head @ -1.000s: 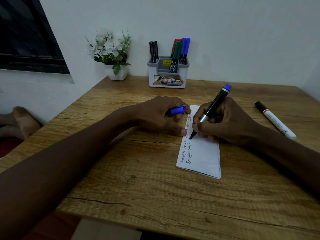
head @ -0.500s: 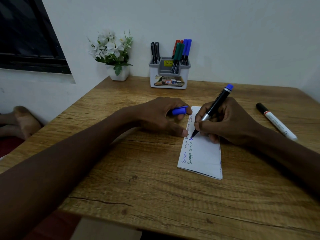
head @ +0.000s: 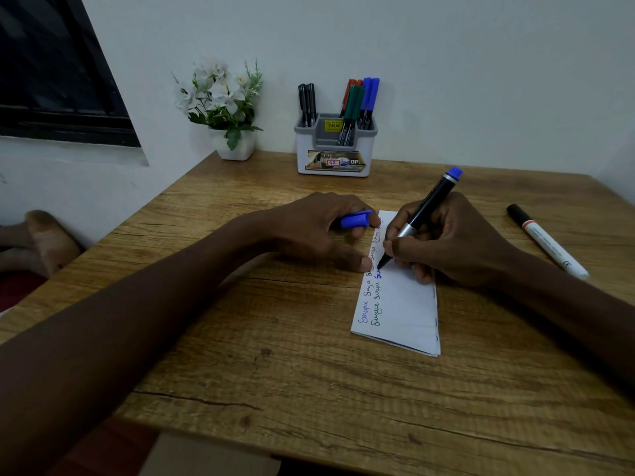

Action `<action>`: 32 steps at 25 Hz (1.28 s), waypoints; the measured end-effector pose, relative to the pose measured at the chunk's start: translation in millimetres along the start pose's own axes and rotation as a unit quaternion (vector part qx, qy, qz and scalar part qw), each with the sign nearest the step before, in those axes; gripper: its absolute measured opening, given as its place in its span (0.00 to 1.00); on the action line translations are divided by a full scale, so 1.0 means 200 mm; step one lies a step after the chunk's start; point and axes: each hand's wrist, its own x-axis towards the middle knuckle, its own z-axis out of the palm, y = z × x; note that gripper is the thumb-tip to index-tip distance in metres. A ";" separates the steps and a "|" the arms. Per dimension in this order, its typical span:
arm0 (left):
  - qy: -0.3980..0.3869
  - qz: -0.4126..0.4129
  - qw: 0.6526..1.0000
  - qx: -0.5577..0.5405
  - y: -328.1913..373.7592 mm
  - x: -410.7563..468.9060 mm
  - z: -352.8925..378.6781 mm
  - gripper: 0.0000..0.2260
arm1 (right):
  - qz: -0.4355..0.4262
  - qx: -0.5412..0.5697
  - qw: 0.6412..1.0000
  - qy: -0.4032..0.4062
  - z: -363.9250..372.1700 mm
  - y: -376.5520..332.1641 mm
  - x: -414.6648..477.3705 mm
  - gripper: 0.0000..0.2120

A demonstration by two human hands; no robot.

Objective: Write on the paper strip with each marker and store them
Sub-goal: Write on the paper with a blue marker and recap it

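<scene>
Flower pot (head: 235,146): stood at the back left of the table (head: 275,372), beside the wall, well clear of the work.
Left hand (head: 323,231): lay flat on the table with its fingertips on the left edge of the paper strip (head: 402,310), pinning it; its fingers curled around a blue cap (head: 355,219).
Pen holder (head: 335,146): sat at the back centre, with black, red, green and blue markers upright in its compartments.
Paper strip: lay lengthwise in the middle of the table, with lines of handwriting along its left side.
Right hand (head: 446,242): pinched the blue marker (head: 422,214) in a writing grip, tip touching the paper at fresh blue letters.
White marker (head: 546,240): lay capped on the table at the right, well apart from the paper.
Doing it well: in my judgement, the left hand should keep steady pressure so the strip does not slide, the tip should stay light, and the cap should stay in hand for closing before storing.
Hard to tell: the upper handwriting was hidden under both hands; the words were too small to read surely; the label on the holder was blurred.
</scene>
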 end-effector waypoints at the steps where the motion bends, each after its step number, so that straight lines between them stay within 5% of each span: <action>1: 0.000 0.000 1.000 0.001 0.00 0.00 0.00 0.13 | 0.001 -0.001 1.000 0.000 0.00 0.00 0.00 0.04; 16: 0.004 -0.005 1.000 0.005 -0.02 0.01 0.00 0.21 | 0.001 -0.020 1.000 0.007 -0.02 0.04 0.02 0.06; 21: 0.008 0.001 1.000 -0.006 -0.04 0.01 0.00 0.14 | -0.003 -0.012 1.000 0.003 -0.01 0.04 0.02 0.07; 32: -0.001 -0.008 1.000 -0.010 -0.03 0.01 0.00 0.16 | 0.018 -0.005 0.999 0.028 0.00 0.03 0.03 0.08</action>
